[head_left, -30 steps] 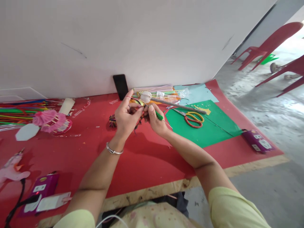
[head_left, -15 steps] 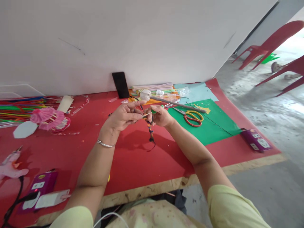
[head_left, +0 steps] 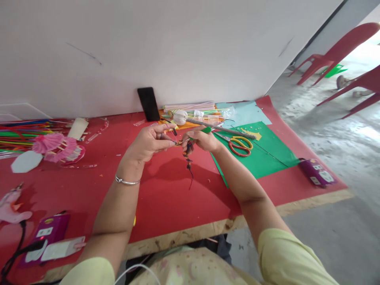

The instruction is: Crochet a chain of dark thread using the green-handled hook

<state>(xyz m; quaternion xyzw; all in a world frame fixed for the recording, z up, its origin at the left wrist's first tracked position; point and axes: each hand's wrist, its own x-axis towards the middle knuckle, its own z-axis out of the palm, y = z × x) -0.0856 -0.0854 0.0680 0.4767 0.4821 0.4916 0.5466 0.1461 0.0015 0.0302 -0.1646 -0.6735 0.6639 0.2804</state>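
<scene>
My left hand (head_left: 148,142), with a silver bangle on its wrist, pinches one end of a dark and orange braided cord (head_left: 188,157). Close beside it, my right hand (head_left: 202,139) is closed round a thin tool with a green handle (head_left: 206,130), whose metal shaft points left toward the cord. The rest of the cord hangs below my right fingers, its thin dark tail dangling above the red table cover (head_left: 166,198). My fingers partly hide the spot where shaft and cord meet.
Scissors (head_left: 240,148) lie on green paper (head_left: 264,158) at the right. Behind the hands are a phone (head_left: 148,104) and a long grey stick (head_left: 219,128). Pink paper craft (head_left: 56,147), a glue gun (head_left: 13,206) and purple boxes (head_left: 317,173) lie toward the sides.
The green handle has come up and shows more above my right hand, its shaft now less visible at the left. The hanging cord has shifted slightly. The whole view has moved a little.
</scene>
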